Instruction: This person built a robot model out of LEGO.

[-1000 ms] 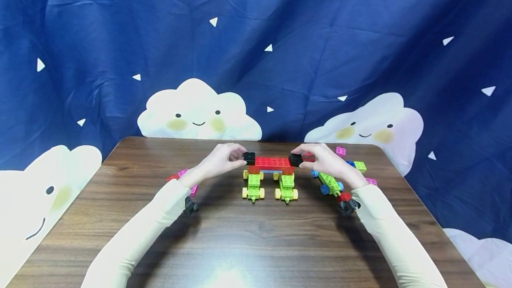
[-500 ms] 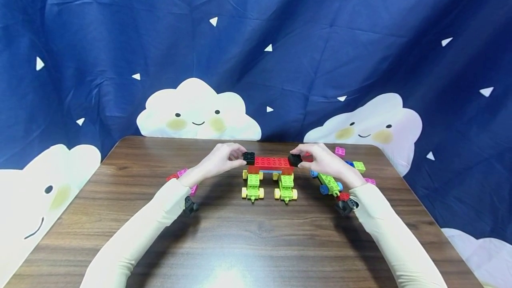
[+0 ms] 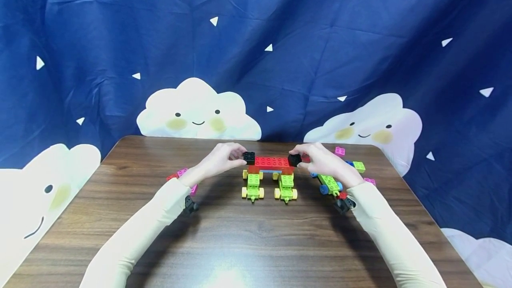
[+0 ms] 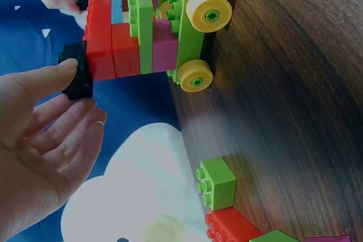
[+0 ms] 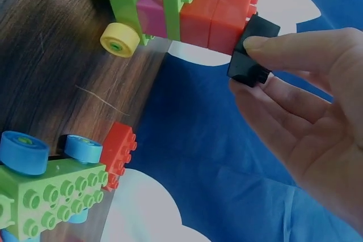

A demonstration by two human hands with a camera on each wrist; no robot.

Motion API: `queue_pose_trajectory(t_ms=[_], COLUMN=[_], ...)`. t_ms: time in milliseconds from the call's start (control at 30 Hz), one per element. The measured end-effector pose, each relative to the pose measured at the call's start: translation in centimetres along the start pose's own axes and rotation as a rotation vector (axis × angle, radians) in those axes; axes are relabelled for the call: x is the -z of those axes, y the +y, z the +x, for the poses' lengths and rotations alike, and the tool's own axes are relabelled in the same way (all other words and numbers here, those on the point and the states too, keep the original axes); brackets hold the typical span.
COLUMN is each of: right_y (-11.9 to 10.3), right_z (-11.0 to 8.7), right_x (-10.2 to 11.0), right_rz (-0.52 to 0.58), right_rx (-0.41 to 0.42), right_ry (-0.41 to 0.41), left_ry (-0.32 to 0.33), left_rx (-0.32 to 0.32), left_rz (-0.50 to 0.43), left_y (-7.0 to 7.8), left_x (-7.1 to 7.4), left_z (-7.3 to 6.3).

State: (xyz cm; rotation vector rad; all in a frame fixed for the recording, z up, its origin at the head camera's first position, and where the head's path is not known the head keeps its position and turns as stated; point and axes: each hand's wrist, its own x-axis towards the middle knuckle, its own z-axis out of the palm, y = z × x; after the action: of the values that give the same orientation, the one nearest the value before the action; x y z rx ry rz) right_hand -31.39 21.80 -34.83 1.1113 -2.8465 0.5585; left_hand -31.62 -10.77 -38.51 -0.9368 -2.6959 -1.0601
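Observation:
A long red brick (image 3: 272, 162) bridges two green wheeled bases, the left base (image 3: 254, 186) and the right base (image 3: 286, 186), both on yellow wheels. My left hand (image 3: 224, 159) pinches a black brick (image 4: 78, 72) between thumb and fingers at the red brick's left end, overhanging it. At the other end, my right hand (image 3: 318, 161) pinches a second black brick (image 5: 253, 49), which looks tilted against the red brick's top edge. Whether it is fully seated I cannot tell. Red, purple and light green bricks (image 4: 144, 32) form the supports below.
To the right stands a green wheeled base (image 3: 329, 184) with blue wheels. Behind it lie a pink brick (image 3: 340, 150) and a lime brick (image 3: 358, 166). Pink and red bricks (image 3: 182, 172) lie beside the left forearm. A blue curtain (image 3: 256, 57) hangs behind the brown table (image 3: 260, 243).
My right hand has shifted slightly left and turned a little, its black brick moving with it. The left hand and its black brick stay nearly still.

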Motion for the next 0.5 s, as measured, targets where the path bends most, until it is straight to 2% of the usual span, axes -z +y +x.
queue_pose_trajectory(t_ms=[500], right_y=[-0.71], right_z=[0.36], right_x=[0.05], right_rz=[-0.074], right_rx=[0.010], right_ry=[-0.017], left_ry=[-0.001], left_rx=[0.006], left_rz=[0.000], left_y=[0.01], left_x=[0.02], left_z=[0.01])
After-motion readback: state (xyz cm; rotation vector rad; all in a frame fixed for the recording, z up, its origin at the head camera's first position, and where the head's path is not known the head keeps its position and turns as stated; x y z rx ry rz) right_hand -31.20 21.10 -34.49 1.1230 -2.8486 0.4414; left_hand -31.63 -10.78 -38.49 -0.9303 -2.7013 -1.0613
